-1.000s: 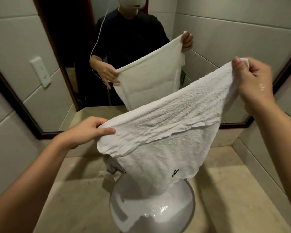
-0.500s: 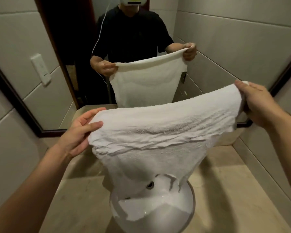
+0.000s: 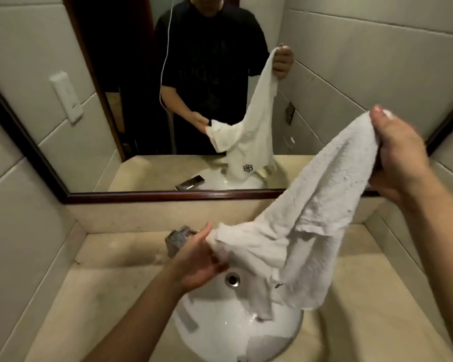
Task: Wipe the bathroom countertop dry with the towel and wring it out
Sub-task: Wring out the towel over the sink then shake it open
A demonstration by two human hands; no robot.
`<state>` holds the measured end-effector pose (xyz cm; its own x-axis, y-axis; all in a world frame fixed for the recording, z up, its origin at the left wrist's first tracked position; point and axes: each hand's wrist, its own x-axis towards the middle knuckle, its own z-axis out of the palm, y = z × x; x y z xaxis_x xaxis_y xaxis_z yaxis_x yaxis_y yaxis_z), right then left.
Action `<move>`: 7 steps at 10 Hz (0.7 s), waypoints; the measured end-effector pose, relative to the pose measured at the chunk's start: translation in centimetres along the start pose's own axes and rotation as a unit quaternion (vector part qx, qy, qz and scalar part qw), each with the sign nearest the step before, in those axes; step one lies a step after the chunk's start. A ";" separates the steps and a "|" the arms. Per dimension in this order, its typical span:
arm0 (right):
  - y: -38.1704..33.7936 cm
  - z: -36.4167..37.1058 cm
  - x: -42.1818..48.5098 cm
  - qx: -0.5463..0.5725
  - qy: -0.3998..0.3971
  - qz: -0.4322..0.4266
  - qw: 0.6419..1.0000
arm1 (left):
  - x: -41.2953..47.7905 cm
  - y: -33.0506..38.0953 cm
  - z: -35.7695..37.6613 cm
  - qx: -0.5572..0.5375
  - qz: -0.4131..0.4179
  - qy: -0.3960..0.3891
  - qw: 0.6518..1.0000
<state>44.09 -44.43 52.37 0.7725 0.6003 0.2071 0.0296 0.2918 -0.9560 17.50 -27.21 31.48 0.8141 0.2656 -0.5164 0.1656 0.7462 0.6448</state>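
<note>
Looks like the wringing step: holding the white towel (image 3: 311, 226) slantwise above the sink basin (image 3: 220, 333), pinching its high end in the right hand (image 3: 400, 158) at far right, gripping its low end loosely in the left hand (image 3: 202, 259) just beside the chrome faucet (image 3: 177, 239). Next, probably bunching the slack into a rope and twisting opposite ways, keeping drips over the sink basin and off the beige stone surface (image 3: 102, 296). Working in little room, with faucet and mirror (image 3: 168, 197) close behind.

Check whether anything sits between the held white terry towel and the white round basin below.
Nothing visible. The white terry towel hangs from the right hand, left hand at its lower end, over the white round basin; the chrome faucet stands behind, aside.
</note>
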 end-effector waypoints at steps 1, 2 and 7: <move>-0.7 -1.2 0.0 0.012 0.029 0.002 0.999 | 0.9 0.9 1.0 0.021 0.119 -0.012 0.993; -2.2 -3.8 0.2 -0.033 0.066 -0.005 0.997 | -0.2 2.0 0.5 0.105 0.164 -0.020 0.981; 14.4 -7.5 -10.4 -0.124 -0.131 0.291 0.940 | -3.5 5.0 1.4 0.084 0.211 0.082 0.971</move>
<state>41.23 -52.09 34.93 0.5220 0.7765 -0.3529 -0.1776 -0.3058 -0.9354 16.28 -25.27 37.27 0.7325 0.6289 -0.2608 -0.0633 0.4443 0.8937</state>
